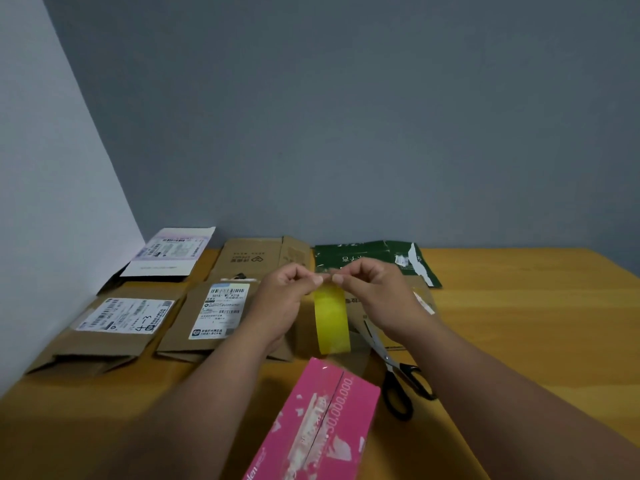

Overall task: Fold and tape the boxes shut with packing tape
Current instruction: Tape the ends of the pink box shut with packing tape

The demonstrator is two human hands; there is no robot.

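A strip of yellow packing tape [331, 318] hangs down in front of me. My left hand [287, 299] and my right hand [377, 292] pinch its top edge from either side, fingertips almost meeting. Below the strip a pink box [322, 420] lies on the table with its top flaps folded shut along a centre seam. The lower end of the tape hangs just above the box's far end. No tape roll is visible.
Several flattened cardboard boxes with shipping labels [128, 317] [221, 310] lie at the left and back of the yellow table [519, 323]. A flat green box [374, 261] lies at the back. Black-handled scissors [398, 379] lie right of the pink box.
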